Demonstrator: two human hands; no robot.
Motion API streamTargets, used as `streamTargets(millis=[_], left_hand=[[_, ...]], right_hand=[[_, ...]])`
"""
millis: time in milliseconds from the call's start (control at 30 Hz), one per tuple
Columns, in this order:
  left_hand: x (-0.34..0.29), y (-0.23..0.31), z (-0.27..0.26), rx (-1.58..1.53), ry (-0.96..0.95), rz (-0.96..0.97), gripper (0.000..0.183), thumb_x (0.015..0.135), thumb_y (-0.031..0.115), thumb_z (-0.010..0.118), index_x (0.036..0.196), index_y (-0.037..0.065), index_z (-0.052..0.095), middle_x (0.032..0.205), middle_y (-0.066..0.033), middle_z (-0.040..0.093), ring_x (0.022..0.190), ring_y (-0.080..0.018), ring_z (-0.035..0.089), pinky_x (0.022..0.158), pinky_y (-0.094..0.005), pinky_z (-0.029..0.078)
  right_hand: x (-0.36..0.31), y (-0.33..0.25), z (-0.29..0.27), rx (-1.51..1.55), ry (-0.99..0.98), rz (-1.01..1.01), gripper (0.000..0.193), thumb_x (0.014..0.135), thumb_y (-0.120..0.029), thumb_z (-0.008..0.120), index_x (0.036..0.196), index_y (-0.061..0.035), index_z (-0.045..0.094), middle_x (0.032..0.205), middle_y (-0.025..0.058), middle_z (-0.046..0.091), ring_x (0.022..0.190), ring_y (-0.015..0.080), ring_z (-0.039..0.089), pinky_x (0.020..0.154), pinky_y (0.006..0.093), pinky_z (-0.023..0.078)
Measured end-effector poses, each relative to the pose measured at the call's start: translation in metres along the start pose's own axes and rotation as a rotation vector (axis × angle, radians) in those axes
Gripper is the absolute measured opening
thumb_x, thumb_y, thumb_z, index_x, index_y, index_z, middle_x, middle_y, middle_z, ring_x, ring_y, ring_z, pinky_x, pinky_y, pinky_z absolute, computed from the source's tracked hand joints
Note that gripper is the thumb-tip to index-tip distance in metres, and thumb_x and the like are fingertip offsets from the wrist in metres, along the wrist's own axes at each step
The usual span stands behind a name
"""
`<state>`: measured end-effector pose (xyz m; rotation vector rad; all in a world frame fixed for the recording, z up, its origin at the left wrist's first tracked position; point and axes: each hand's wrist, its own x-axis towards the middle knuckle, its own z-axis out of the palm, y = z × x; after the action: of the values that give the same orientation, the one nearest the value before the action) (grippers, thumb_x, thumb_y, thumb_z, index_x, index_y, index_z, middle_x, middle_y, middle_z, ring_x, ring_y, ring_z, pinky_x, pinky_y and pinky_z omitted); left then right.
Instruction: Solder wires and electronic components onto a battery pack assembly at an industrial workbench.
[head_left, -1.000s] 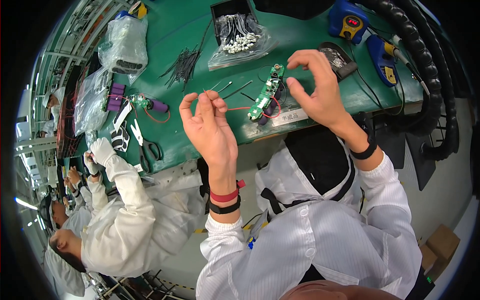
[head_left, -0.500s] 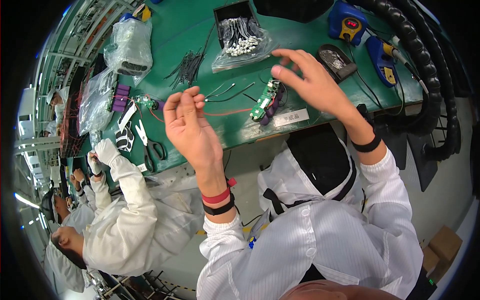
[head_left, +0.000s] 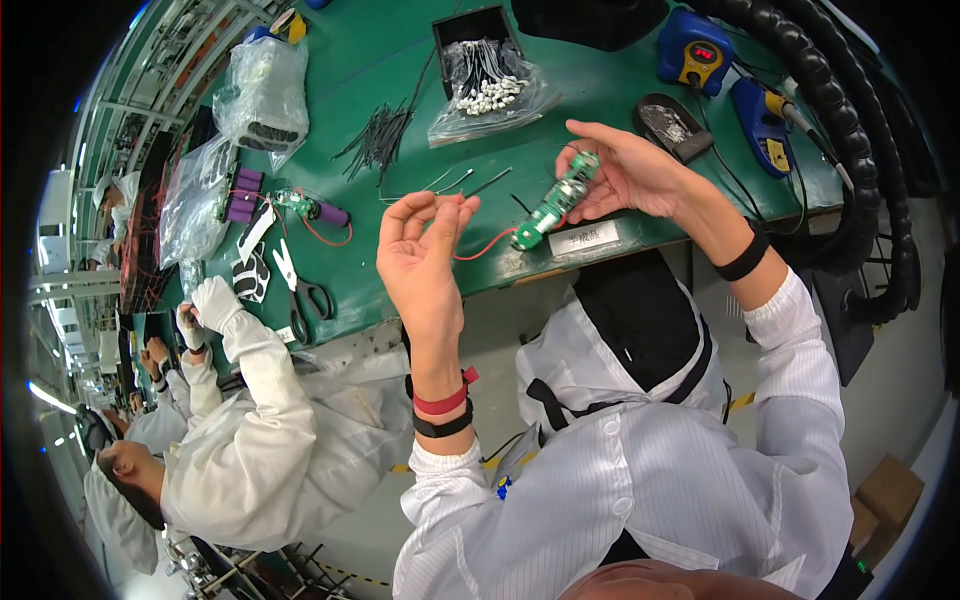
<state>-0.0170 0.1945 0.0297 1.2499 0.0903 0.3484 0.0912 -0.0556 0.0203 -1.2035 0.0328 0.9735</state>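
My right hand [head_left: 640,180] grips a narrow green circuit board [head_left: 556,204], tilted above the bench's near edge. Its fingers curl behind the board while the thumb points up and away. From the board's lower end a red wire [head_left: 487,247] loops over to my left hand [head_left: 425,250], which is closed in a pinch with a red tip showing at the fingertips. Just beyond that hand, short black and white leads [head_left: 487,182] lie on the green bench [head_left: 385,275]. A white label plate [head_left: 585,238] sits below the board.
Black-handled scissors [head_left: 300,285], purple cells [head_left: 243,195] and bagged parts [head_left: 262,95] occupy the left side. Farther back are black cable ties [head_left: 375,138] and a bag of white-ended leads [head_left: 490,95]. Soldering gear [head_left: 695,50] stands right. A co-worker [head_left: 250,430] sits at left.
My right hand has come down onto the circuit board and lifted and tilted it off the bench. My left hand has shifted right, closer to the board, still pinching.
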Motion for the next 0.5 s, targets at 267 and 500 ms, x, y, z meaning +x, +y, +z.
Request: streamTargets(millis=[267, 500], left_hand=[[0.007, -0.006, -0.001, 0.064, -0.028, 0.017, 0.023, 0.095, 0.000, 0.072, 0.114, -0.003, 0.059, 0.100, -0.0128, 0.071, 0.088, -0.0152, 0.070, 0.078, -0.0252, 0.056], [0.013, -0.004, 0.021, 0.180, -0.089, 0.197, 0.018, 0.096, -0.004, 0.069, 0.112, -0.004, 0.061, 0.104, -0.0124, 0.071, 0.093, -0.0164, 0.071, 0.085, -0.0277, 0.058]], right_hand=[[0.004, 0.038, 0.006, -0.190, 0.060, -0.400, 0.030, 0.092, -0.002, 0.076, 0.107, -0.0099, 0.052, 0.102, 0.0045, 0.065, 0.089, 0.0079, 0.065, 0.074, 0.0211, 0.053], [-0.008, 0.043, 0.004, -0.494, 0.226, -0.988, 0.066, 0.091, 0.002, 0.073, 0.146, -0.0119, 0.039, 0.115, 0.0102, 0.066, 0.098, 0.0147, 0.066, 0.088, 0.0315, 0.054]])
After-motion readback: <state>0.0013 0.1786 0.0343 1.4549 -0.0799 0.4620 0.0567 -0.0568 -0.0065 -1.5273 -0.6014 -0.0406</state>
